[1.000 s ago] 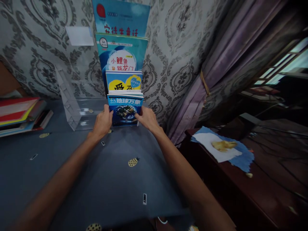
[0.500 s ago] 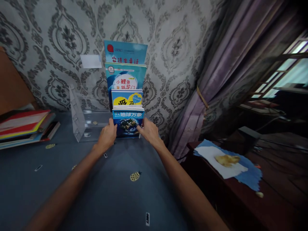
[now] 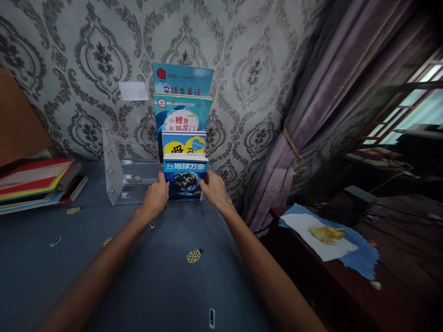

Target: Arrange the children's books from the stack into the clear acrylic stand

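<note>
From the head view, I see the blue Earth book (image 3: 186,185) at the front of a stepped clear plastic display stand (image 3: 113,170), directly between the two hands and touching both, so neither is nearer. Its cover faces the person, and its long axis seems to run upward, though foreshortening makes that hard to judge. The left hand (image 3: 156,193) grips its left edge with curled fingers; the right hand (image 3: 213,188) clasps the right edge, thumb at the cover. Behind it, rising in steps, stand the yellow-and-blue book (image 3: 184,144), the teal carp storybook (image 3: 182,115) and the blue fairy-tale book (image 3: 185,78). The stand's left part reaches past the left hand across the grey-blue table (image 3: 159,281).

Compared with a second ago, the view has tilted, bringing the fairy-tale book's top edge into sight; both hands remain at the Earth book's sides, and the books keep the same order.
</note>
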Demonstrator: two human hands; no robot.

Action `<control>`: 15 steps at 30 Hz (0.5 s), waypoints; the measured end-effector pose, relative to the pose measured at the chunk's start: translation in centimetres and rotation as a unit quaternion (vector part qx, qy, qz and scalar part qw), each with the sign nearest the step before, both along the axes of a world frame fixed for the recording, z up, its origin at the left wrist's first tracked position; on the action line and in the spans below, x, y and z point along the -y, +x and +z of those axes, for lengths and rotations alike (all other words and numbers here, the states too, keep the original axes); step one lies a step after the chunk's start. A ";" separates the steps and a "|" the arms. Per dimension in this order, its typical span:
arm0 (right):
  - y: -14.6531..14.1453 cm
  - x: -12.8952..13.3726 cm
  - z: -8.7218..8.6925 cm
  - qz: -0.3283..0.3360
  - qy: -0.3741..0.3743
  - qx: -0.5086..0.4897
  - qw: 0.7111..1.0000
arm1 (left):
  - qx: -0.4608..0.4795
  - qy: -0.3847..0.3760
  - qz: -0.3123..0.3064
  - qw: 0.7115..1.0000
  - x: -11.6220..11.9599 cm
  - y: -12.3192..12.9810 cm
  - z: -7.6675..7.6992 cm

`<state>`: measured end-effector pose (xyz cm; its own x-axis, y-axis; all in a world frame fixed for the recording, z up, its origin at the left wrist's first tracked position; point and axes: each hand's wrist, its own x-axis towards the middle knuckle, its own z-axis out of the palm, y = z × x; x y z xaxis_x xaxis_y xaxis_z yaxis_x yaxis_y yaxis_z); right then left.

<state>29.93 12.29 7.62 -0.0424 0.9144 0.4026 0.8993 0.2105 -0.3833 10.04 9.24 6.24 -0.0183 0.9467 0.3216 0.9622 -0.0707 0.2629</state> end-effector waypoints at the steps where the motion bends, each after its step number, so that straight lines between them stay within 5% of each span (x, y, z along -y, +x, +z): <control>1: 0.0 0.0 0.0 0.000 0.001 0.000 1.000 | -0.001 -0.002 0.000 1.000 0.0 0.0 0.0; 15: 0.4 -1.1 -1.2 0.071 0.026 -0.150 0.986 | -0.034 -0.009 0.018 0.999 0.0 0.2 0.0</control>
<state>30.29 13.42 6.46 -0.0410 0.8858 0.4622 0.7077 0.3523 -0.6124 10.27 9.23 6.19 -0.0306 0.9515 0.3062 0.9796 -0.0323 0.1981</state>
